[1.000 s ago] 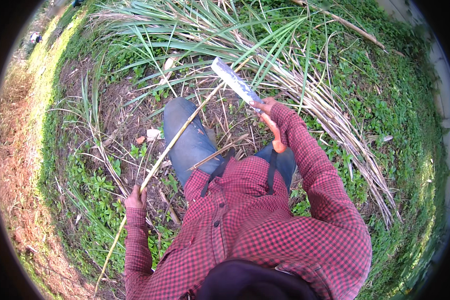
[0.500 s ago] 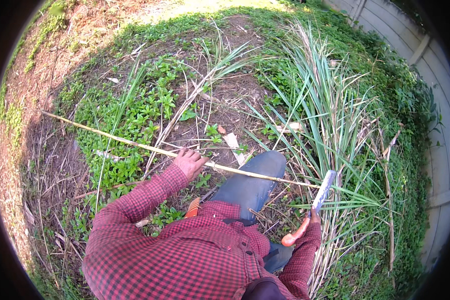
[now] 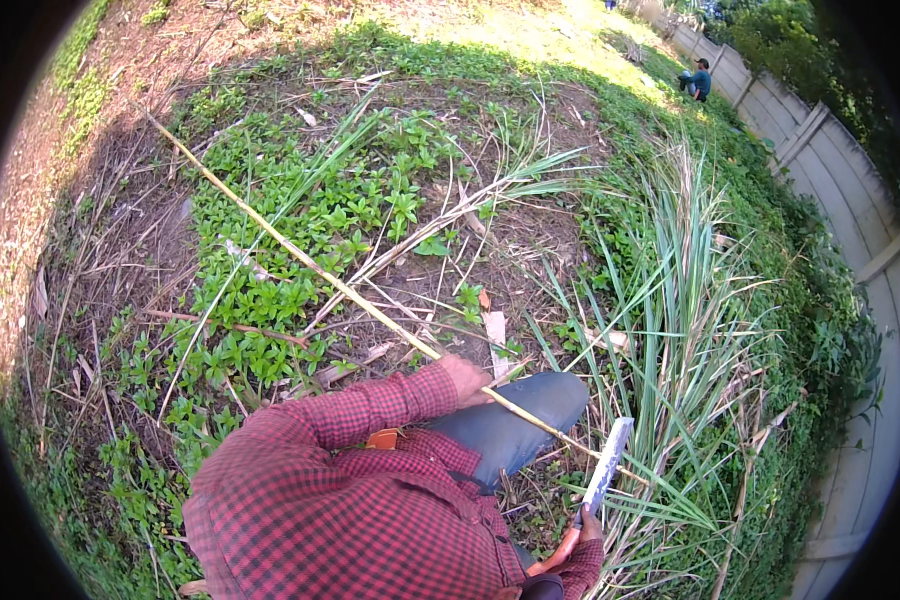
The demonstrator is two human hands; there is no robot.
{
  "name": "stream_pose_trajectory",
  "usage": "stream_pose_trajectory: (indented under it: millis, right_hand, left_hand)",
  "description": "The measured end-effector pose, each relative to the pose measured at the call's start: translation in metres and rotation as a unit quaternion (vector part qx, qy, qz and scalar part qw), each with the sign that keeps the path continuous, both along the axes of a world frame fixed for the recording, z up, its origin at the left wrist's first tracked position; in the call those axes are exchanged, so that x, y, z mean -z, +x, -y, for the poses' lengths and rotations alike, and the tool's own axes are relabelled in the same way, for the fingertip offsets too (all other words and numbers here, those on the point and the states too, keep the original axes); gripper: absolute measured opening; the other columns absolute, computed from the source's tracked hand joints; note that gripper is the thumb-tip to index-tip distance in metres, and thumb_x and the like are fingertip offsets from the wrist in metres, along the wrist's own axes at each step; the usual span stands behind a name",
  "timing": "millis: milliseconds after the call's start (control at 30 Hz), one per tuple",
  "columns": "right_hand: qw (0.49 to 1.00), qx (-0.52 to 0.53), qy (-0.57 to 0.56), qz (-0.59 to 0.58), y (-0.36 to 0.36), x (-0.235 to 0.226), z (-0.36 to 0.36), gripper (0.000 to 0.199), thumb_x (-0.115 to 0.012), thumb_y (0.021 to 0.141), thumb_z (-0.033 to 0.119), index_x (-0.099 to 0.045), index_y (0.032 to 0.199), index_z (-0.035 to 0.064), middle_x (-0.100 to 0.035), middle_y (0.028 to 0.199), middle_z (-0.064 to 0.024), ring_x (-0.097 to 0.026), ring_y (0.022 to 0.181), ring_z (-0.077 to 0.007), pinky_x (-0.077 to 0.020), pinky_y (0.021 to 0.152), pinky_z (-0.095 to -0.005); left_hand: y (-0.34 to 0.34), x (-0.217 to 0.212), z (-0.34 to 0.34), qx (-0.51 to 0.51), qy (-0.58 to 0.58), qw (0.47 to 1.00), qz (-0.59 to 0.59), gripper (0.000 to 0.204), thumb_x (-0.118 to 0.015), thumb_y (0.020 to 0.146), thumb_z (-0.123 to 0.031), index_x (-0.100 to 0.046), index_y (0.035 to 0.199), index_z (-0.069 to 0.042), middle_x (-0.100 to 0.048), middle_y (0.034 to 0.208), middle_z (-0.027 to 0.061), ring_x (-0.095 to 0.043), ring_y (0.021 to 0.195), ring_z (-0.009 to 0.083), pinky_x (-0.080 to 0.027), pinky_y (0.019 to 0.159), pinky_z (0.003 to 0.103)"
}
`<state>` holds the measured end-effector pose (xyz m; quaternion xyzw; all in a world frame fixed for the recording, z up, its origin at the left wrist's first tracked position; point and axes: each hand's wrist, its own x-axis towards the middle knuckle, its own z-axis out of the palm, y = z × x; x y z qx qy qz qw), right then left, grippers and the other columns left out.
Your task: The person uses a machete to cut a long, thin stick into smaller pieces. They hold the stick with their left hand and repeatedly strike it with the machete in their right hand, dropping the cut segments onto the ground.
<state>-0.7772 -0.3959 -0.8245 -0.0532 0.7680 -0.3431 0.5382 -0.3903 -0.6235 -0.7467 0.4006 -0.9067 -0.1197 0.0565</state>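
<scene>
A long thin yellowish stalk slants from the far left down across my blue-grey trouser leg. My left hand is closed around it just left of the knee. In my right hand, low on the right, is a machete with a pale blade and an orange handle, its tip pointing up and away. The blade crosses the stalk near its right end; whether they touch, I cannot tell. Just beyond the blade lies a heap of long green and dry grass stalks.
Another bundle of cut stalks lies ahead on the ground among low leafy plants. A grey panel fence runs along the right side. Far off beside it, a person in blue sits or crouches. An orange object shows at my waist.
My view has tilted up, bringing the distant person in. My left hand has moved right along the stalk, closer to the blade. The stalk now slants more steeply. The machete stays in my right hand.
</scene>
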Motion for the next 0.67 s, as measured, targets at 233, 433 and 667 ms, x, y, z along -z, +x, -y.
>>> stream_pose_trajectory:
  millis: [233, 433, 667]
  right_hand:
    - [0.988, 0.094, -0.033, -0.121, 0.034, -0.043, 0.02, 0.062, -0.055, 0.079, 0.05, -0.045, 0.11, -0.003, -0.053, 0.093, -0.0172, -0.053, 0.083, -0.0272, -0.0424, 0.072, -0.0389]
    - [0.998, -0.044, 0.012, -0.044, 0.037, -0.029, 0.015, 0.047, -0.057, 0.08, 0.046, -0.055, 0.091, 0.0004, -0.056, 0.065, -0.0085, -0.056, 0.055, -0.019, -0.0461, 0.049, -0.0316]
    - [0.993, -0.076, -0.089, 0.032, 0.054, -0.011, 0.022, 0.038, -0.061, 0.079, 0.041, -0.058, 0.077, 0.0034, -0.057, 0.059, -0.0062, -0.054, 0.044, -0.0171, -0.0459, 0.042, -0.0303]
  left_hand:
    - [0.017, -0.001, -0.001, -0.014, 0.01, 1.0, -0.01, 0.032, -0.051, 0.082, -0.042, -0.059, 0.089, -0.012, -0.061, 0.079, 0.005, -0.06, 0.079, 0.0219, -0.045, 0.073, 0.036]
    - [0.072, -0.01, 0.027, -0.06, -0.026, 0.998, 0.024, 0.032, -0.055, 0.079, -0.042, -0.061, 0.09, -0.013, -0.059, 0.088, 0.0021, -0.055, 0.09, 0.0187, -0.038, 0.083, 0.038]
    - [0.041, -0.009, 0.045, -0.007, -0.017, 0.998, 0.068, 0.031, -0.056, 0.08, -0.038, -0.059, 0.092, -0.009, -0.058, 0.092, 0.0054, -0.054, 0.094, 0.0231, -0.041, 0.085, 0.042]
